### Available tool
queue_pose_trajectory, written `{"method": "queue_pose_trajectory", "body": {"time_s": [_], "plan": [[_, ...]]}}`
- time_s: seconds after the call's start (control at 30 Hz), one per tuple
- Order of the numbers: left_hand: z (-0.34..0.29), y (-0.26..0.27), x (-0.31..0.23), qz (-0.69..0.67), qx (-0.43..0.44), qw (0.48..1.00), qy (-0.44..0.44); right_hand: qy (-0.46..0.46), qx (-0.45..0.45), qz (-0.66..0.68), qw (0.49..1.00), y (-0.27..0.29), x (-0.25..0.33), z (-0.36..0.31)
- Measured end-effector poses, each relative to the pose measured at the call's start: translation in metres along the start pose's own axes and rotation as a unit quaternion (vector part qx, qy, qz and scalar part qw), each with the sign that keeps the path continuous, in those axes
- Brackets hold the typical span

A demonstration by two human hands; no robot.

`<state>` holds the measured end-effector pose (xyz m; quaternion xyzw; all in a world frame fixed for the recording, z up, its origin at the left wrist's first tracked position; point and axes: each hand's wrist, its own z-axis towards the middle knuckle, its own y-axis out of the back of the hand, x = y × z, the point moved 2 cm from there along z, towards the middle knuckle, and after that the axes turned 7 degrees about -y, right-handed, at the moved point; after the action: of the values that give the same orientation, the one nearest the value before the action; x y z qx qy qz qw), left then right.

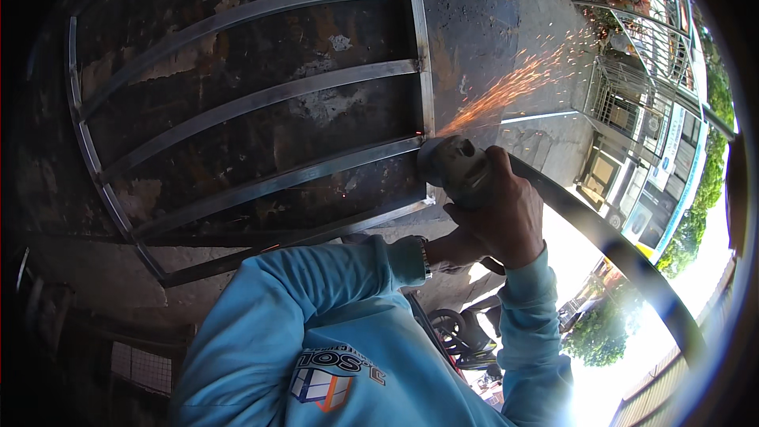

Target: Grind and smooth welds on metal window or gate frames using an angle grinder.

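While sparks (pixel 518 83) fly, right hand (pixel 506 209) grips grinder (pixel 451 164); left hand (pixel 443 251) mostly hidden, grip unclear.

Both hands (pixel 494 213) gripping angle grinder (pixel 452 164) against steel bar frame (pixel 261 103) on rusty plate (pixel 466 24); sparks (pixel 514 83) flying right.

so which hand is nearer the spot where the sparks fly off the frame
Right. The right hand grips the angle grinder just behind its head, next to the sparks. The left hand sits lower, below and behind the right, largely hidden.
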<state>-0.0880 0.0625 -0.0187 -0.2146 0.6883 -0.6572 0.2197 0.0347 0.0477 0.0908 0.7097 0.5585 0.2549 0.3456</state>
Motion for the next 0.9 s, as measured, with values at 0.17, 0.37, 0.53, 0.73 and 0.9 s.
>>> {"method": "queue_pose_trajectory", "body": {"time_s": [0.17,0.37,0.53,0.73,0.9], "plan": [[0.006,0.001,-0.002,0.006,-0.002,1.000,-0.007,-0.017,0.007,-0.013,1.000,0.001,0.005,0.003],[-0.001,0.000,-0.001,0.017,-0.002,1.000,-0.014,0.002,0.004,-0.006,1.000,-0.001,-0.001,0.000],[0.006,0.004,-0.006,0.023,0.002,1.000,-0.011,-0.008,-0.002,-0.009,1.000,0.005,0.005,0.004],[0.006,0.000,-0.003,0.034,-0.002,0.999,-0.017,0.001,-0.002,-0.001,1.000,0.000,0.002,0.002],[-0.002,-0.001,-0.006,0.043,-0.001,0.999,-0.020,0.004,0.003,0.007,1.000,0.000,0.005,0.001]]}}
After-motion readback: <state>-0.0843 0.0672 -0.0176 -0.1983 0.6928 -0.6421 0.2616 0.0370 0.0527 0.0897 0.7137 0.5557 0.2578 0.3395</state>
